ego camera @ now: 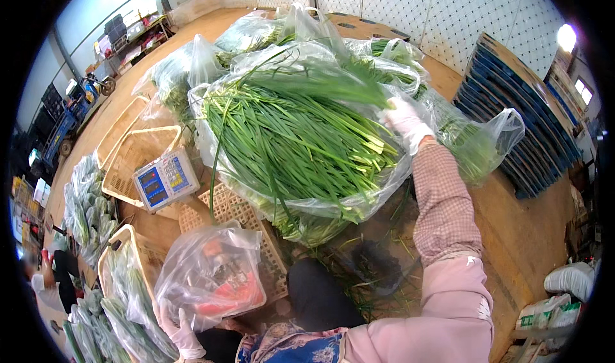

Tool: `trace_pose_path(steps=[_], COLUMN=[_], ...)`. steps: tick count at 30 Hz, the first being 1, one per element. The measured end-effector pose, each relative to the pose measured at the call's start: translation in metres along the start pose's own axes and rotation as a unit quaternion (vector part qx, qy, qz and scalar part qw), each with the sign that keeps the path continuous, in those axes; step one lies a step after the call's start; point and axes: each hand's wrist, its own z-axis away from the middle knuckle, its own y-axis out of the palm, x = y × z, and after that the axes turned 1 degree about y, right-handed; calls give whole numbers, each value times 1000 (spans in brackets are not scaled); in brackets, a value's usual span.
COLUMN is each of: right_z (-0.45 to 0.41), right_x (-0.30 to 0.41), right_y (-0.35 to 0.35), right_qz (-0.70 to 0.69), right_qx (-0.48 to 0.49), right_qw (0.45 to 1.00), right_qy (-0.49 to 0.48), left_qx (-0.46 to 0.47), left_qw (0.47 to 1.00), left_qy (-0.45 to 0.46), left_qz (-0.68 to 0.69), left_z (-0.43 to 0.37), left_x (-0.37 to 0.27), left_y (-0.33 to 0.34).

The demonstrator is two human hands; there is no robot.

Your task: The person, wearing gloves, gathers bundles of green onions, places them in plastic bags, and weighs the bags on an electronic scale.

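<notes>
My right hand [405, 119], in a white glove, grips a bunch of green garlic chives [346, 84] by its pale ends. Motion blurs those leaves. Under them lies a large heap of chives [283, 137] in a wide, open clear plastic sack [389, 190]. My left hand [178, 332], also gloved, is low at the left on the lower edge of a clear plastic bag [192, 262]. That bag drapes over a basket holding red material and small clear items, blurred by the film.
A digital scale display [166, 178] stands between pale plastic baskets [139, 163] and the sack. Bagged greens [182, 70] lie behind and bagged vegetables [129, 296] at left. Stacked blue pallets [514, 118] rise at right. Another person [53, 276] sits at far left.
</notes>
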Motion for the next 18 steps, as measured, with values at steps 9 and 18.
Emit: trace_pose_path(steps=[9,18], right_z=[-35,-34], right_x=[-20,-41], right_y=[40,26], right_qz=[392,255], right_qx=[135,135], right_qw=[910,954], right_qy=[27,-75], left_qx=[-3,28], left_qw=[999,999], left_qy=[-16,7], left_qz=[51,-24], left_z=[3,6], left_x=[-1,-2], left_y=[-6,-4])
